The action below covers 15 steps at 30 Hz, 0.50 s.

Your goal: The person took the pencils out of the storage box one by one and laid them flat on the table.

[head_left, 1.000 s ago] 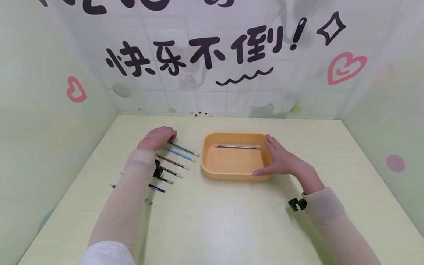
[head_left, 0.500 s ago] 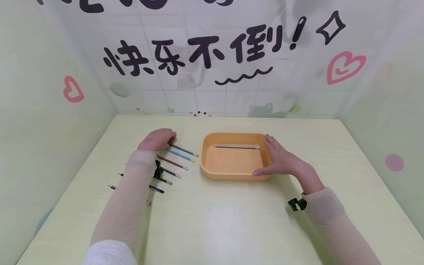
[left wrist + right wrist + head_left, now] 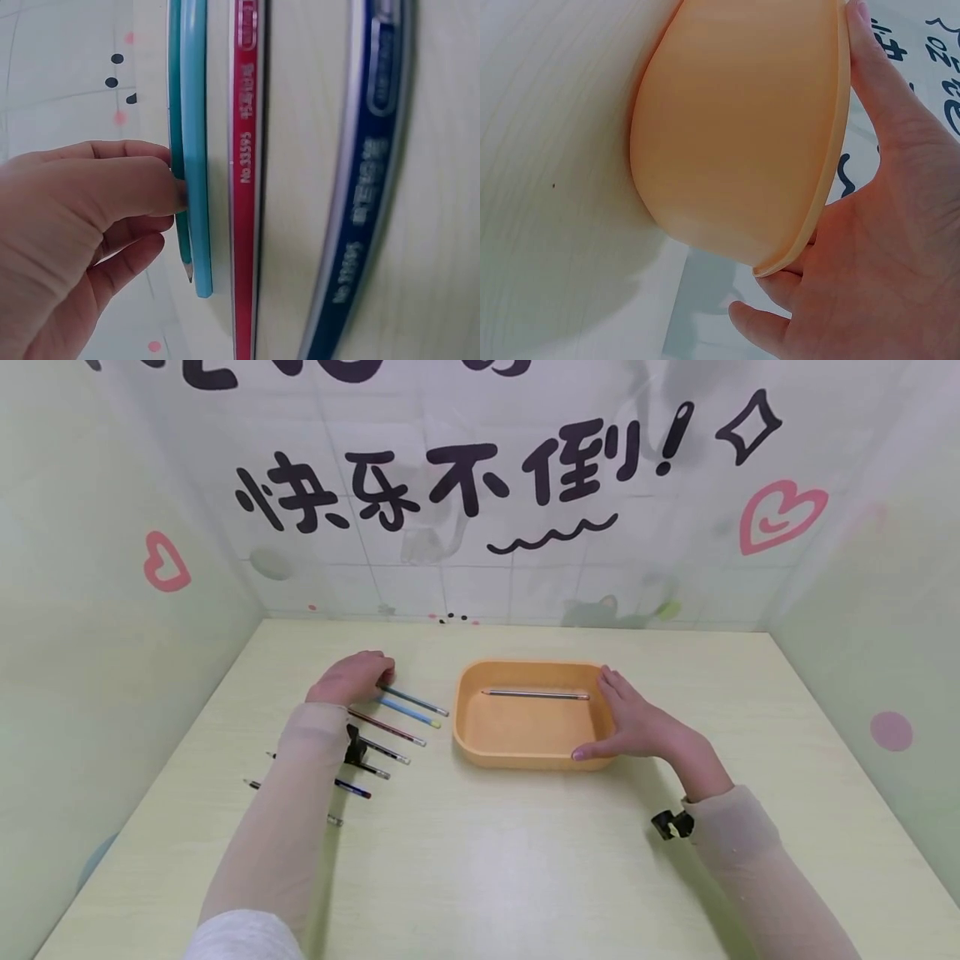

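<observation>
At the far left of the table, my left hand (image 3: 351, 678) pinches a teal pencil (image 3: 177, 112) near its sharpened end, between thumb and fingers. That pencil lies close along a light blue pencil (image 3: 196, 150), its eraser end pointing toward the tray. A red pencil (image 3: 244, 202) and a dark blue one (image 3: 352, 202) lie beside them. My right hand (image 3: 637, 718) holds the right end of an orange tray (image 3: 525, 761), thumb on the near rim and fingers at the far corner. Inside the tray lies one dark-striped pencil (image 3: 536, 694). In the right wrist view the tray's outer wall (image 3: 735, 127) hides its inside.
Several more pencils, among them a black one (image 3: 388, 750) and a blue one (image 3: 352, 788), lie in a slanted row partly under my left forearm. A printed sheet (image 3: 450, 585) stands behind the pale table (image 3: 480, 860), with side panels left and right.
My left hand has shifted very slightly to the left, with the teal pencil nearly in place. The right hand and tray stay as they were.
</observation>
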Available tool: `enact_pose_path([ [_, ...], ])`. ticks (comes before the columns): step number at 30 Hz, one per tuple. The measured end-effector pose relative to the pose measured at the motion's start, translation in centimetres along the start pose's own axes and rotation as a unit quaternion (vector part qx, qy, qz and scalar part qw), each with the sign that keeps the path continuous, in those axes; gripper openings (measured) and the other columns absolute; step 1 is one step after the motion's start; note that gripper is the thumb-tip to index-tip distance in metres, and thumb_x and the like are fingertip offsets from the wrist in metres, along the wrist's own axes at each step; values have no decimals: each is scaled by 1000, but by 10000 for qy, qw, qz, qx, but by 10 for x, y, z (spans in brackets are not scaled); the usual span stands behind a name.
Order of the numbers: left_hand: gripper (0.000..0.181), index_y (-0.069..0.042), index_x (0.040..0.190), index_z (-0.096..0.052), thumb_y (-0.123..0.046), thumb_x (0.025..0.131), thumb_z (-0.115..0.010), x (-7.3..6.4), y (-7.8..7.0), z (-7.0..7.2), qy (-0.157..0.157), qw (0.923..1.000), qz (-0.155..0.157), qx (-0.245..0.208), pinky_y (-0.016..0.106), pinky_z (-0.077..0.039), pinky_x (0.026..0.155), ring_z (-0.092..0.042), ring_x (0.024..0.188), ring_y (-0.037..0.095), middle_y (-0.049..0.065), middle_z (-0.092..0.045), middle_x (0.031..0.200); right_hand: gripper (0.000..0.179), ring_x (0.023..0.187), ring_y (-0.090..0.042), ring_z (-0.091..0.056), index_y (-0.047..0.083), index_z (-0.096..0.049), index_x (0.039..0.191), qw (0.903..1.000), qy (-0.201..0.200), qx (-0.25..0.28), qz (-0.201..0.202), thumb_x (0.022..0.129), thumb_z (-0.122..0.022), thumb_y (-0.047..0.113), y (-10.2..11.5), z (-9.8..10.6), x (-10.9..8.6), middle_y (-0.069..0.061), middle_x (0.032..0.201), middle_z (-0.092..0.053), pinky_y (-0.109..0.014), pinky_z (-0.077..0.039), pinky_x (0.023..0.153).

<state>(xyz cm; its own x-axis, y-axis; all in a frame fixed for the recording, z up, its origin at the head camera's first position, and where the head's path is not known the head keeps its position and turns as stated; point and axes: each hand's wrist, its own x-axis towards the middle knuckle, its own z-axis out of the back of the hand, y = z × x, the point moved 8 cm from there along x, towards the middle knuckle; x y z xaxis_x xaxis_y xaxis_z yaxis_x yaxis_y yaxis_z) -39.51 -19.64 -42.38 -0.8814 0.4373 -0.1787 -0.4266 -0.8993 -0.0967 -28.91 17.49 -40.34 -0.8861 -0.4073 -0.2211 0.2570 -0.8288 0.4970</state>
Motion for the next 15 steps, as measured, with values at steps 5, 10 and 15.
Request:
enact_pose_path([
  [5,15,-10,98,-62,-1,87,-69,-5,-1,5,-7,9998,91,-160,38,-47,81,-51,86,23,8,-60,97,133,154,-43,4,-8,-2,155,10000,5,-33,11,73,-79,60,0,0,0,-22,166,8,-60,-12,122],
  [10,16,-7,103,-63,-2,88,-67,-7,-7,14,-66,9997,98,-237,39,-48,83,-53,89,24,9,-62,103,132,154,-44,4,-10,-3,155,10000,-7,-25,36,73,-79,60,3,1,-1,-24,166,7,-61,-12,122],
  [15,19,-5,108,-63,-5,89,-67,-7,-11,20,-112,9997,63,-195,41,-50,87,-56,94,24,10,-63,108,132,154,-44,3,-9,-3,155,10000,-6,-33,27,73,-79,61,3,1,-1,-23,166,7,-61,-13,121],
])
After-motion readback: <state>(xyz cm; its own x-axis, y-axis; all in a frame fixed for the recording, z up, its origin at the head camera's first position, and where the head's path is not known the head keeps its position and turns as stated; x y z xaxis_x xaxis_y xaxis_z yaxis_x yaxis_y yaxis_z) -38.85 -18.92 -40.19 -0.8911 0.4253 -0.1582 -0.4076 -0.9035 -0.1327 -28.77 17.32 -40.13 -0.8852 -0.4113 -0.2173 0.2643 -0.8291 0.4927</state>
